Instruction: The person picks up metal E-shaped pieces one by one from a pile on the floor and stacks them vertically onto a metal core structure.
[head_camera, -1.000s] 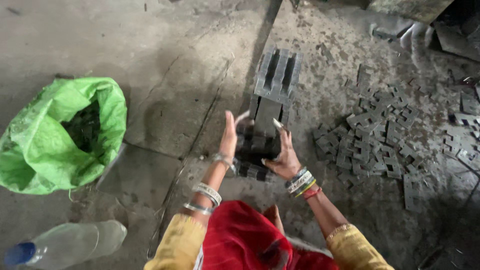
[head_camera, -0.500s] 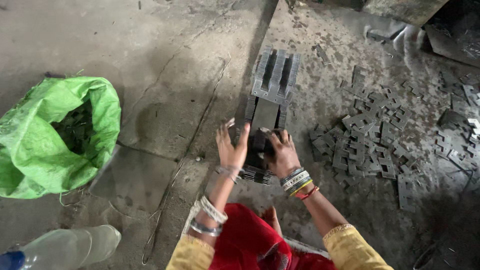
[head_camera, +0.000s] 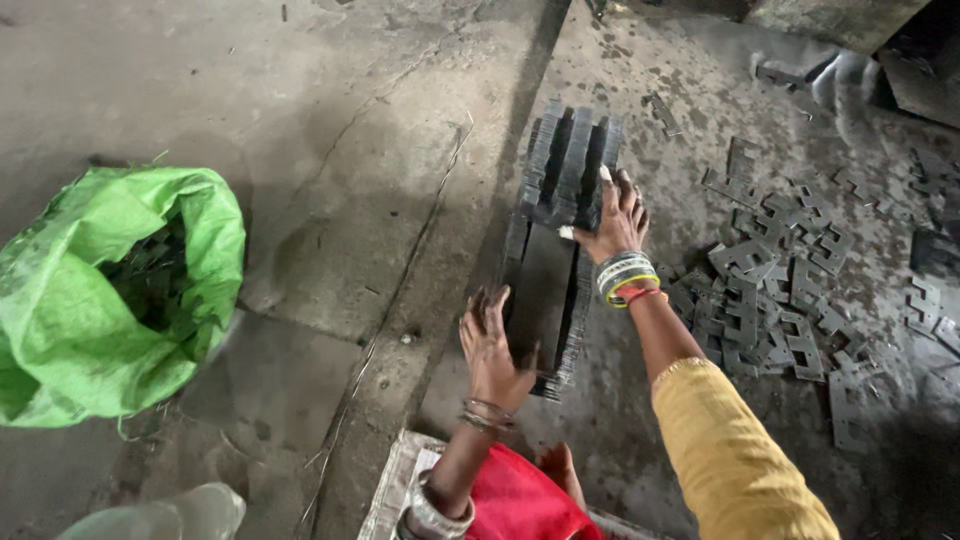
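A long stack of thin dark metal stampings (head_camera: 556, 240) stands on edge in a row on the concrete floor. My left hand (head_camera: 492, 345) presses flat against the near left side of the row, fingers spread. My right hand (head_camera: 618, 218), wrist ringed with bangles, reaches further along and rests on the far right side of the stack, fingers apart. Neither hand closes around anything.
Several loose E-shaped metal pieces (head_camera: 780, 290) lie scattered on the floor to the right. A green sack (head_camera: 100, 290) holding more dark pieces sits open at the left. A pale plastic bottle (head_camera: 160, 515) lies at the bottom left. Red cloth (head_camera: 520, 500) covers my lap.
My right hand has moved from the near end of the stack forward to its far right side. My left hand stays at the near end. The view has shifted closer.
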